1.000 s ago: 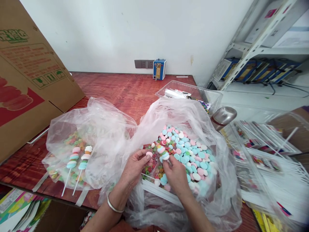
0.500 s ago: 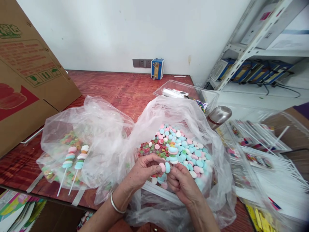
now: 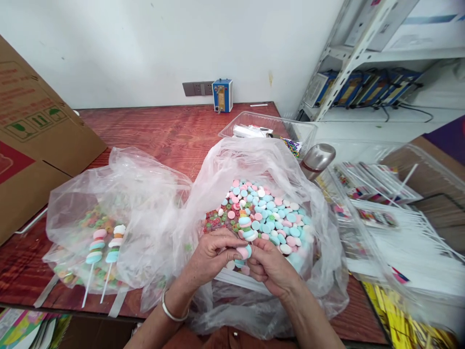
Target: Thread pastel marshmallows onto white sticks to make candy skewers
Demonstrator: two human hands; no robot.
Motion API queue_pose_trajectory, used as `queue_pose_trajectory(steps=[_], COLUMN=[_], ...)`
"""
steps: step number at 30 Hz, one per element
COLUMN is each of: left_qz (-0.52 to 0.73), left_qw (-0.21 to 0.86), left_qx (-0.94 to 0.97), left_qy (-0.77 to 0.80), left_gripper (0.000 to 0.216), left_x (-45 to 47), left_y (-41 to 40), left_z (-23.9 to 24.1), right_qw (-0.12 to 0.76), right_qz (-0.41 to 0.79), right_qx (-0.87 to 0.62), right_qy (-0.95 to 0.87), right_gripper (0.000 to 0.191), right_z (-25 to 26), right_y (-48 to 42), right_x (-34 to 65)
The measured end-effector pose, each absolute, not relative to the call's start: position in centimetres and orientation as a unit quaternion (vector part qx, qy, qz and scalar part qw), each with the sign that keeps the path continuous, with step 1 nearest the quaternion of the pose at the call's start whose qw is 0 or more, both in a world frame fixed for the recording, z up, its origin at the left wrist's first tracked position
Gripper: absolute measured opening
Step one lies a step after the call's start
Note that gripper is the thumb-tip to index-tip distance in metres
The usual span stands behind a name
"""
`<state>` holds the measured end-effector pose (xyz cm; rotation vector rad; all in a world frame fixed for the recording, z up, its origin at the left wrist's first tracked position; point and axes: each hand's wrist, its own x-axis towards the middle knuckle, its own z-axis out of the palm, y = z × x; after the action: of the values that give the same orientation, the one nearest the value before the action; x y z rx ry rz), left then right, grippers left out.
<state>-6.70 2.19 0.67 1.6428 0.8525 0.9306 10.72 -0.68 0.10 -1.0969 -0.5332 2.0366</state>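
My left hand (image 3: pixel 217 256) is closed in a pinch on a pink marshmallow-like candy disc (image 3: pixel 242 252). Against that disc lies a blue disc (image 3: pixel 249 250), at the fingertips of my right hand (image 3: pixel 271 267). A candy skewer (image 3: pixel 246 228) with stacked blue, white and green pieces stands just above my right fingers; its stick runs down into them, and the lower part is hidden. Beneath both hands an open plastic bag (image 3: pixel 232 160) holds pink, blue and white discs (image 3: pixel 278 218) and small red and green rings (image 3: pixel 225 220).
Two filled candy skewers (image 3: pixel 95 247) rest on another clear bag (image 3: pixel 134 194) at left, beside a cardboard box (image 3: pixel 43 126). A metal flask (image 3: pixel 318 159) and a clear tray (image 3: pixel 232 125) are behind the open bag. Packed white sticks (image 3: pixel 392 242) fill a container at right.
The pink and blue discs, apart at their lower edges before, are now pressed together between my fingertips. The whole view has shifted slightly to the right. The skewer remains at my right hand.
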Motion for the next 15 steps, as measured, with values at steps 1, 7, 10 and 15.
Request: queue_pose_trajectory(steps=[1,7,10,15], left_qz=[0.393,0.393,0.363,0.326], left_qw=[0.492,0.387,0.378,0.442], left_qx=[0.698,0.774,0.793,0.743], left_qy=[0.341,0.311,0.310,0.383], left_gripper=[0.017,0.016,0.018,0.025], left_x=[-6.69,-7.00,-7.10,-6.56], left_y=[2.19,1.89,1.83,1.86], left_z=[0.71,0.59,0.56,0.55], right_qw=[0.369,0.342,0.330,0.330], right_qz=[0.798,0.803,0.785,0.737], right_qx=[-0.428,-0.443,-0.469,-0.517], right_qy=[-0.207,-0.206,-0.235,-0.283], right_gripper=[0.043,0.043,0.039,0.027], right_z=[0.18,0.12,-0.16,-0.50], right_y=[-0.69,-0.73,-0.69,-0.48], right_x=[10.65,10.42,10.52,10.68])
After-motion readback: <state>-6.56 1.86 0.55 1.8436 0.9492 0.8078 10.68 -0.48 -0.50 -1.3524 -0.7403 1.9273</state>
